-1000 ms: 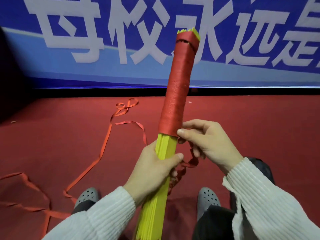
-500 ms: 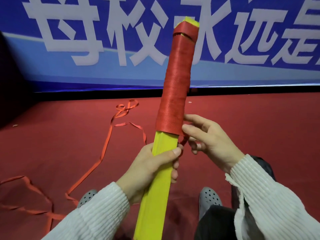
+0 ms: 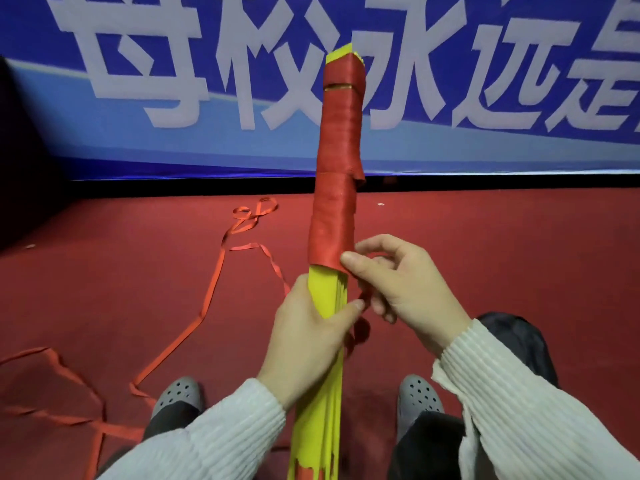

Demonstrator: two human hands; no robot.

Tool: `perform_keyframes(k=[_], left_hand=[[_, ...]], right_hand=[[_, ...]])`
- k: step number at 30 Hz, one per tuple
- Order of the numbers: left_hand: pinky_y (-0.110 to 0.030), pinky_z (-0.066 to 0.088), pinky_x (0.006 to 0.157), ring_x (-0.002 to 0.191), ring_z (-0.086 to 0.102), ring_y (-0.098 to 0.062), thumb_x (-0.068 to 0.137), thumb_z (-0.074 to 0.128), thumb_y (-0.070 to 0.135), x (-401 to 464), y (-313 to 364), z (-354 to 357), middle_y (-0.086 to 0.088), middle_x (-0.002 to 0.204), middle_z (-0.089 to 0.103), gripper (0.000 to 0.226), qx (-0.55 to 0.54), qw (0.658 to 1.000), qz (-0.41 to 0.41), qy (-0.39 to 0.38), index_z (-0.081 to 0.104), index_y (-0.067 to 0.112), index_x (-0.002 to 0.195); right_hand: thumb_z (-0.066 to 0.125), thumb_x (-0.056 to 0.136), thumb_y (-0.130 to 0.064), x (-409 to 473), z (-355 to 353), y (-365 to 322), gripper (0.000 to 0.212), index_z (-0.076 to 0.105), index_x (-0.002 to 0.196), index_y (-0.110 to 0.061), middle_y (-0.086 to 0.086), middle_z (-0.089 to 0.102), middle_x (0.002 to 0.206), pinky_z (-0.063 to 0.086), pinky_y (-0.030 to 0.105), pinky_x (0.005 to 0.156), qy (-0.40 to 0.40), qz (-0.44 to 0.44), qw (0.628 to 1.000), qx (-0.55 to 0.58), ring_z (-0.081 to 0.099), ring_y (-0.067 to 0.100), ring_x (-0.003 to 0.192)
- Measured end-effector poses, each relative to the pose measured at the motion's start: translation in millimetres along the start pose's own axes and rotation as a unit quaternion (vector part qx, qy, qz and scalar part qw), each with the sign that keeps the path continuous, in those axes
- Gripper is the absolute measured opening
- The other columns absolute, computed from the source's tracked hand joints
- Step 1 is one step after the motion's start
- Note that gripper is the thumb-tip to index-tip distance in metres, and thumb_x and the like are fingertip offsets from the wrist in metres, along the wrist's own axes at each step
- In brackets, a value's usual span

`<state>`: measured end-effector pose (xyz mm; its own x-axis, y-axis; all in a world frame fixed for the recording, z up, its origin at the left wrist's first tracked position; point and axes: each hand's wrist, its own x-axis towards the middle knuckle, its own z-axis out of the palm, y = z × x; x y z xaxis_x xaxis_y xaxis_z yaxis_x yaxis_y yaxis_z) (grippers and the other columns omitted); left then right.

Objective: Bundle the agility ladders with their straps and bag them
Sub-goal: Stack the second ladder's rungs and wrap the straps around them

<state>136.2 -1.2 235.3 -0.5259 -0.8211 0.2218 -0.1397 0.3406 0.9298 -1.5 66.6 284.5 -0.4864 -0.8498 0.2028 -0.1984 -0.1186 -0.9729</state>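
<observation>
Since a moment ago my right hand has slid down the wrap, thumb pinching the red strap at its lower edge. Loose strap trails at nine o'clock, a snag risk. My left hand grips the stiff, light yellow ladder bundle, upright at centre; I'd hold there.

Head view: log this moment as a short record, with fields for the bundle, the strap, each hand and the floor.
bundle: yellow ladder slats stacked, held near upright
wrap: red strap wound around the upper part, top tips showing
left hand: grips the bare slats just below the wrap
right hand: pinches the strap at the wrap's lower edge
loose strap: trails across the red carpet
bag: not identifiable
</observation>
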Motion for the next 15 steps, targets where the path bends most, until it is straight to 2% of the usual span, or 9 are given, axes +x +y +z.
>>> perform_keyframes(k=[2,5,6,10,15], left_hand=[[-0.028,0.042,0.063,0.075,0.062,-0.014,0.084,0.081,0.037,5,-2,-5,0.004,0.082,0.066,0.029,0.064,0.997,-0.015,0.048,0.057,0.024,0.092],[-0.018,0.040,0.061,0.081,0.063,-0.013,0.084,0.080,0.037,5,-1,-12,0.006,0.085,0.066,0.029,0.101,0.993,-0.026,0.060,0.056,0.023,0.093],[-0.018,0.040,0.061,0.082,0.063,-0.014,0.084,0.080,0.037,3,-1,-12,0.006,0.086,0.067,0.029,0.100,0.993,-0.030,0.060,0.056,0.023,0.094],[-0.031,0.041,0.063,0.079,0.064,-0.018,0.085,0.081,0.039,2,0,-13,0.003,0.082,0.066,0.032,0.083,0.994,-0.034,0.057,0.056,0.021,0.094],[-0.030,0.042,0.064,0.078,0.064,-0.016,0.086,0.081,0.037,0,8,-14,0.003,0.083,0.067,0.029,0.049,0.997,-0.026,0.057,0.058,0.020,0.094]], right_hand=[[0.072,0.095,-0.022,-2,3,-1,0.020,0.063,0.084,-0.008,-0.003,0.048,0.047,0.032,0.021,0.034,-0.001,0.008,0.999,-0.046,0.042,0.013,0.034],[0.071,0.096,-0.018,-7,6,-1,0.019,0.067,0.080,-0.008,-0.009,0.049,0.047,0.034,0.022,0.038,-0.022,-0.021,0.997,-0.073,0.042,0.013,0.037],[0.071,0.096,-0.017,-9,7,-3,0.017,0.069,0.081,-0.008,-0.011,0.050,0.047,0.034,0.022,0.040,-0.026,-0.034,0.996,-0.079,0.042,0.012,0.038],[0.073,0.095,-0.016,-7,2,-6,0.016,0.071,0.079,-0.012,-0.013,0.051,0.046,0.035,0.024,0.044,-0.006,-0.071,0.994,-0.086,0.042,0.012,0.039],[0.074,0.094,-0.018,-5,-6,-6,0.016,0.073,0.079,-0.014,-0.013,0.052,0.048,0.034,0.022,0.045,0.012,-0.081,0.993,-0.090,0.043,0.012,0.040]])
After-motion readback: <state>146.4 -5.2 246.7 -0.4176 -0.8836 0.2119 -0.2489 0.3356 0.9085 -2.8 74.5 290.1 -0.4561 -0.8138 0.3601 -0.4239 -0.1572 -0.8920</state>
